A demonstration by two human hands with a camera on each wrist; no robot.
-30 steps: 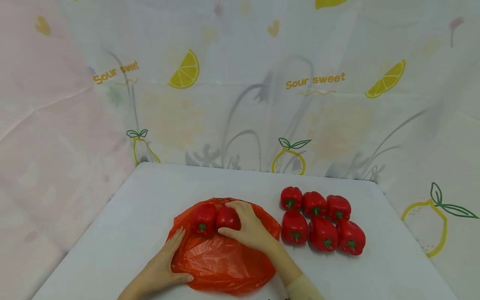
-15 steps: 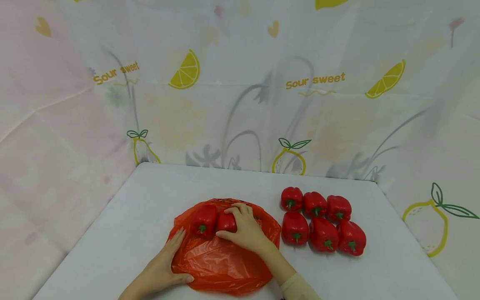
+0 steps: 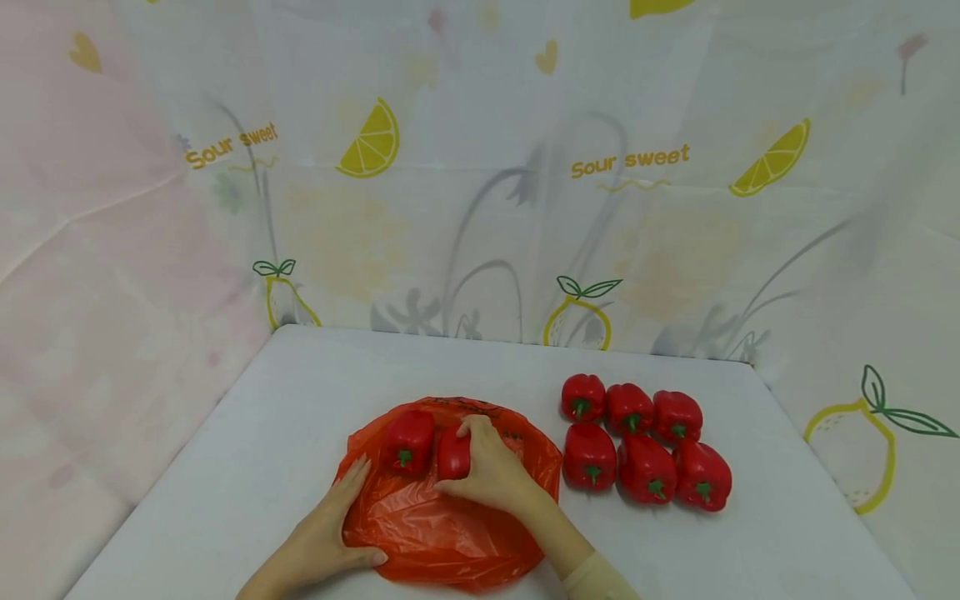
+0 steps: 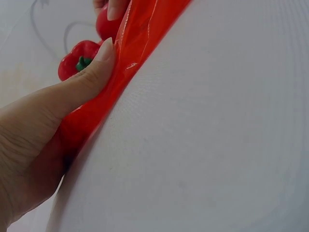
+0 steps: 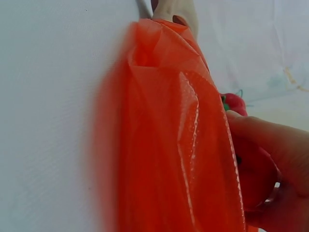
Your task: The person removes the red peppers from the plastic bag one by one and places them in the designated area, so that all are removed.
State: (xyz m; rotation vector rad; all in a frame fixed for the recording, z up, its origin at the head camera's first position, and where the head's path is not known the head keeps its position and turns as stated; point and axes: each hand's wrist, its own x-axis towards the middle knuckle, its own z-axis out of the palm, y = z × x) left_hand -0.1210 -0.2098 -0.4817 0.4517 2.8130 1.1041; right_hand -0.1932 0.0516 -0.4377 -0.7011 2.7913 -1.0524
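In the head view, my right hand grips a red bell pepper over an orange-red plastic bag, fingers at its far side and thumb at the near side. The palm covers its right part. Just left of it another red bell pepper lies on the bag, green stem facing me. My left hand rests along the bag's left edge, fingers straight and thumb spread. Its thumb lies against the plastic in the left wrist view. The right wrist view has the bag hiding much of the held bell pepper.
Two rows of red bell peppers stand right of the bag, close to its edge. The white table extends around them. Behind and beside it hangs a lemon-printed cloth.
My right hand stays on the bell pepper, which has turned and shifted slightly, leaving a small gap to the other one. The left hand and the rows have not moved.
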